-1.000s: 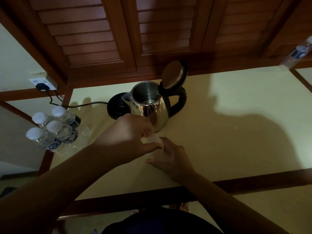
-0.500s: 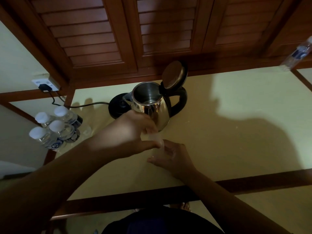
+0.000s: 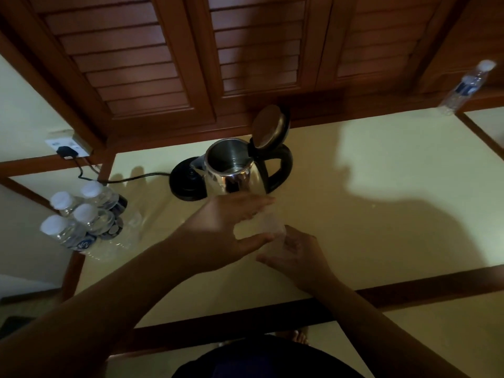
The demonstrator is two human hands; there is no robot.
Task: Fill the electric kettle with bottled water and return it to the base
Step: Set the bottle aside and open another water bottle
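A steel electric kettle [image 3: 234, 178] stands on the pale table with its lid [image 3: 268, 126] flipped up, just right of its black base [image 3: 185, 181]. In front of the kettle both hands hold a clear water bottle. My left hand [image 3: 226, 230] wraps thumb and fingers around the bottle's white cap [image 3: 259, 226]. My right hand [image 3: 297, 255] grips the bottle's body below, which is mostly hidden by the fingers.
A shrink-wrapped pack of several capped bottles [image 3: 81, 222] sits at the table's left edge. A black cord runs from the base to a wall socket [image 3: 68, 148]. One lone bottle [image 3: 466, 85] stands far right. Wooden shutters [image 3: 245, 50] rise behind the table.
Both hands stay on the bottle in front of the kettle. My left hand's fingers have spread a little around the cap, so more of the cap shows.
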